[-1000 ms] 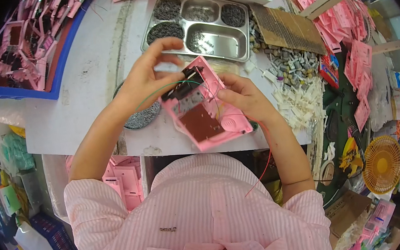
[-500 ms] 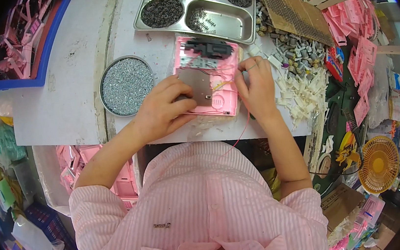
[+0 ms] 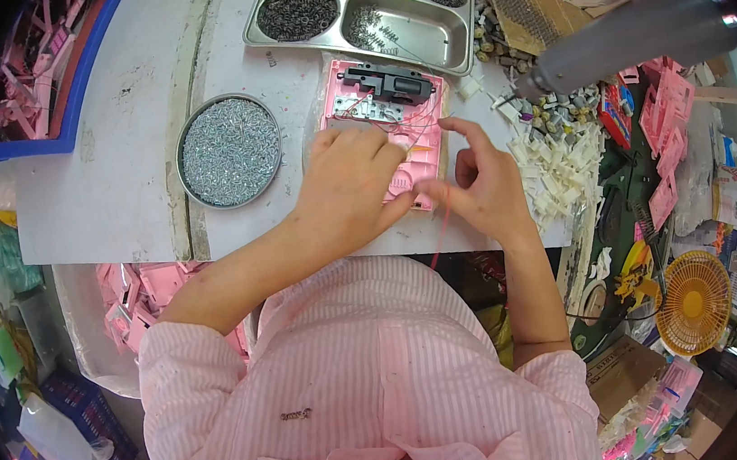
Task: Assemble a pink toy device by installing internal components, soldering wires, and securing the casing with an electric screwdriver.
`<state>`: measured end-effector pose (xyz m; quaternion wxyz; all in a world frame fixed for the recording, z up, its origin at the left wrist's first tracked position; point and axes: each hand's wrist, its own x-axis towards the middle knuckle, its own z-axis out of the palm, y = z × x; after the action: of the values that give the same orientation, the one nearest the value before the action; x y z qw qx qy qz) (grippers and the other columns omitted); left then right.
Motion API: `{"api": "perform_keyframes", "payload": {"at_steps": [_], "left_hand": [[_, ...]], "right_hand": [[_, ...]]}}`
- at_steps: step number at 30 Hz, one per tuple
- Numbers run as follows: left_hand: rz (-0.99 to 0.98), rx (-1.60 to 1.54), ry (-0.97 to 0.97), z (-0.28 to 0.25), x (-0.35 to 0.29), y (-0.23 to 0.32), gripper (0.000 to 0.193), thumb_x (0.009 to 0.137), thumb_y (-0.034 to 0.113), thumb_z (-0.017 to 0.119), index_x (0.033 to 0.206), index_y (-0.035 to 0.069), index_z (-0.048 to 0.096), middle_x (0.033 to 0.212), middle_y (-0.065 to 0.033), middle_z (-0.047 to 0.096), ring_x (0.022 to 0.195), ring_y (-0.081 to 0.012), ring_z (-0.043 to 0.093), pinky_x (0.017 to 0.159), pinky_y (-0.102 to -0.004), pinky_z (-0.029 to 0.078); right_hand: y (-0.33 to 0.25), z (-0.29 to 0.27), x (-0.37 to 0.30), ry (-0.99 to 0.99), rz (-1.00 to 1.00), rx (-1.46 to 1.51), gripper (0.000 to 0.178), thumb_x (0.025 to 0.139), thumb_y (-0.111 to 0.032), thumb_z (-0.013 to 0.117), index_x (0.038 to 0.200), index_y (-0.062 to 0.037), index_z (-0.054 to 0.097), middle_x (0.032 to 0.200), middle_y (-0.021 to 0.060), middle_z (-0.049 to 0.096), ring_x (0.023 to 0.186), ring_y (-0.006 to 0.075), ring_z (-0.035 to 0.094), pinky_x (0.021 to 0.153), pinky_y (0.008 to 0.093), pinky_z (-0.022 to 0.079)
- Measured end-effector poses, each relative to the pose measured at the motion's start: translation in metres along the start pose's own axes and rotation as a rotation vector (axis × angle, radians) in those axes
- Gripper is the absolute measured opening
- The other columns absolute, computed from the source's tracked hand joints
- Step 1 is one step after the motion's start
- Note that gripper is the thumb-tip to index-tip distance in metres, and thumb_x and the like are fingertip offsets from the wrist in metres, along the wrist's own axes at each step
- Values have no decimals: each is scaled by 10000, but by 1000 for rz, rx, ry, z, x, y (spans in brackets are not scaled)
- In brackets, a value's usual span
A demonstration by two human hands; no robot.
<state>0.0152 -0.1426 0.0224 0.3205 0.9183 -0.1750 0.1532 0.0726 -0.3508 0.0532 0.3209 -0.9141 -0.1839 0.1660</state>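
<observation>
A pink plastic casing (image 3: 416, 170) lies on the table before me, with a black mechanism (image 3: 386, 82) along its far end. Just nearer sits a silvery slotted plate (image 3: 366, 108) with thin wires around it. My left hand (image 3: 349, 178) lies over the casing's left and middle, thumb stretched toward the near edge; it hides what is beneath its fingers. At the right edge, my right hand (image 3: 483, 182) has thumb and index finger wide apart, the index near the wires. A thin red wire (image 3: 442, 235) hangs from the near edge by the right thumb.
A round tin of small metal pieces (image 3: 230, 152) stands left. Behind the casing is a steel compartment tray (image 3: 251, 34) of springs. White plastic parts (image 3: 558, 174) are heaped right. A dark grey cylindrical tool (image 3: 628, 39) with a narrow tip juts in above the heaps.
My left hand has moved right, over the casing, covering where a flat grey panel showed. My right thumb has spread toward the near edge. The grey tool has come into view at upper right.
</observation>
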Motion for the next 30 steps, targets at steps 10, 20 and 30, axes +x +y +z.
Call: {"api": "perform_keyframes", "payload": {"at_steps": [10,20,30], "left_hand": [[-122,79,-61,22,36,-5,275,813,333,761,773,69,698,745,-84,654,725,-279,653,709,-454,451],[-85,28,-4,28,35,-7,117,796,187,733,801,81,683,739,-72,637,701,-276,633,692,-447,448],[267,-172,-31,8,-42,8,248,725,75,755,947,83,645,832,-54,600,756,-246,607,649,-391,440]], "right_hand": [[17,10,60,227,93,260,380,826,-344,793,991,-19,685,540,5,514,496,86,453,491,289,352],[5,0,25,261,-102,532,157,858,-76,729,977,-1,659,621,-59,497,569,13,425,531,225,333],[26,7,-15,226,-433,867,387,847,-277,730,1097,3,636,791,48,604,728,156,555,666,291,441]]}}
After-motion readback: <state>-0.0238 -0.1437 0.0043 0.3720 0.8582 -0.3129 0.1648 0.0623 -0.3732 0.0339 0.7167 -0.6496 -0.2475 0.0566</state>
